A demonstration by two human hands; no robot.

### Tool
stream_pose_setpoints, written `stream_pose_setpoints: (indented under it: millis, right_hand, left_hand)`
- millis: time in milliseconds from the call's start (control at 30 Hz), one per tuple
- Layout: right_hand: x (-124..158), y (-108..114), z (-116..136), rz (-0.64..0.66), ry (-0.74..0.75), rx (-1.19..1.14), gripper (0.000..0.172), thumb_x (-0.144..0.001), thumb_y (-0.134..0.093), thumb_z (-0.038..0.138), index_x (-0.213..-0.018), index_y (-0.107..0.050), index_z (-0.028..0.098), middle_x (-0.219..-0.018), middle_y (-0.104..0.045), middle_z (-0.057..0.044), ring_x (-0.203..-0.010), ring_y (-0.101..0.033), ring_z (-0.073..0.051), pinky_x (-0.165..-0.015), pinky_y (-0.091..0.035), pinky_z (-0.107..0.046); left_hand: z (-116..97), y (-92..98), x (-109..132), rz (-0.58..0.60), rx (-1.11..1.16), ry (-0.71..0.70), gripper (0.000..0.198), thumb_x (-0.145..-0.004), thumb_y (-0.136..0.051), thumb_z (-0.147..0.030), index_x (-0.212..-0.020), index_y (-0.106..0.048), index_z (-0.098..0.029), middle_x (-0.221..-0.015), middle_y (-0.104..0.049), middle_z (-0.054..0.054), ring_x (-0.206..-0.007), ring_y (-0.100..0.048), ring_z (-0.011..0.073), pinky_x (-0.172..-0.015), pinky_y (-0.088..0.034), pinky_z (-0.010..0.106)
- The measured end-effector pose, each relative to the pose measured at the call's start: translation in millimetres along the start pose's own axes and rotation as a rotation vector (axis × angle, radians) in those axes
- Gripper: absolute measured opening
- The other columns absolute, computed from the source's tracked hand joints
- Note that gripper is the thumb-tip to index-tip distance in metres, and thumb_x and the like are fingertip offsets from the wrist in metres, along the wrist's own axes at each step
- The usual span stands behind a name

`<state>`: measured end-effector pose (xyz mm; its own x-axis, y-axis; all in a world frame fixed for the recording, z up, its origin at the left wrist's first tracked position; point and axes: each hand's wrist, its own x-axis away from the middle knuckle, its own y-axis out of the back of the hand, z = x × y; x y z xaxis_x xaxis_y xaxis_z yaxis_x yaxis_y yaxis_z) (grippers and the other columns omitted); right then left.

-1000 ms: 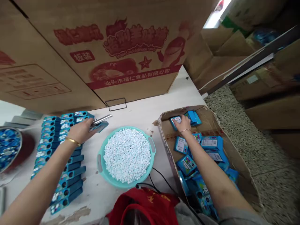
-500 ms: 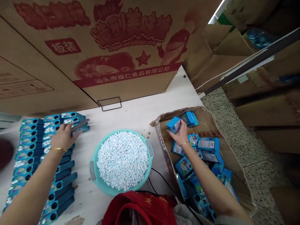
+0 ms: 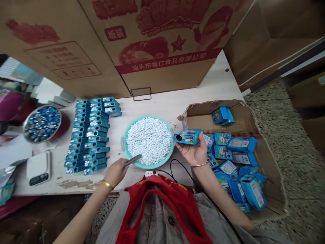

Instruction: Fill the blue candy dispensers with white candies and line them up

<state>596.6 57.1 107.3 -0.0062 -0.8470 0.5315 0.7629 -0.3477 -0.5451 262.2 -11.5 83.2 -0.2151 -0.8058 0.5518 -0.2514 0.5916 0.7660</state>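
Observation:
A teal basin [image 3: 123,144] full of small pale blue and white candies stands on the white table. My left hand [image 3: 115,172] is closed round a metal scoop [image 3: 133,159], whose tip touches the candies at the basin's lower edge. To the basin's right, my right hand [image 3: 195,152] holds a small blue box [image 3: 187,136], its round dark hole facing left. Rows of blue boxes [image 3: 98,139] stand close together left of the basin. Many more blue boxes [image 3: 241,144] lie loosely in the open carton [image 3: 269,154] at the right.
Large printed cartons [image 3: 162,78] line the table's back, a wire frame [image 3: 141,94] before them. At the left are a metal bowl [image 3: 43,124] of wrapped sweets and a white scale [image 3: 38,168]. A black cable [image 3: 172,169] runs beside the basin.
My left hand has moved with the scoop from the box rows to the basin. My right hand has lifted a blue box out of the carton toward the basin. The view has shifted left.

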Motion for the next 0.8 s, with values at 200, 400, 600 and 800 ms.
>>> stream_pose_setpoints:
  millis: [200, 400, 600, 800]
  right_hand:
    - [25, -1, -16, -0.114, -0.097, -0.182, 0.045, -0.076, -0.062, 0.062, -0.098, -0.065, 0.023, -0.088, -0.073, -0.002, -0.076, -0.069, -0.020, -0.060, -0.059, -0.034]
    - [44, 6, -22, -0.099, -0.104, -0.146, 0.047, -0.067, -0.069, 0.027, -0.113, -0.062, 0.028, -0.102, -0.073, 0.001, -0.080, -0.070, -0.018, -0.054, -0.057, -0.027]
    - [40, 23, -23, -0.133, -0.103, -0.161, 0.029, -0.072, -0.069, 0.033, -0.099, -0.066, 0.026, -0.098, -0.074, 0.001, -0.084, -0.070, -0.017, -0.068, -0.060, -0.032]
    - [20, 33, -43, -0.128, -0.173, -0.011, 0.028, -0.069, -0.078, 0.030, -0.094, -0.067, 0.025, -0.089, -0.075, 0.003, -0.083, -0.071, -0.015, -0.074, -0.060, -0.026]
  left_hand:
    - [-51, -48.0, -41, -0.077, -0.025, 0.206, 0.023, -0.093, -0.041, -0.022, -0.109, -0.056, -0.015, -0.112, -0.061, 0.012, -0.100, -0.061, 0.0228, -0.079, -0.048, 0.032]
    - [-48, -67.5, -67, -0.204, 0.158, 0.170, 0.023, -0.092, -0.047, -0.021, -0.114, -0.055, -0.016, -0.115, -0.061, 0.011, -0.104, -0.060, 0.0214, -0.085, -0.047, 0.031]
    - [-45, -72.1, -77, -0.223, 0.228, 0.118, 0.023, -0.090, -0.049, -0.021, -0.112, -0.056, -0.017, -0.112, -0.062, 0.010, -0.105, -0.060, 0.0223, -0.088, -0.047, 0.032]
    - [-49, -74.0, -97, -0.237, 0.273, 0.095, 0.030, -0.088, -0.048, -0.017, -0.117, -0.054, -0.015, -0.119, -0.061, 0.011, -0.109, -0.059, 0.0234, -0.092, -0.048, 0.035]
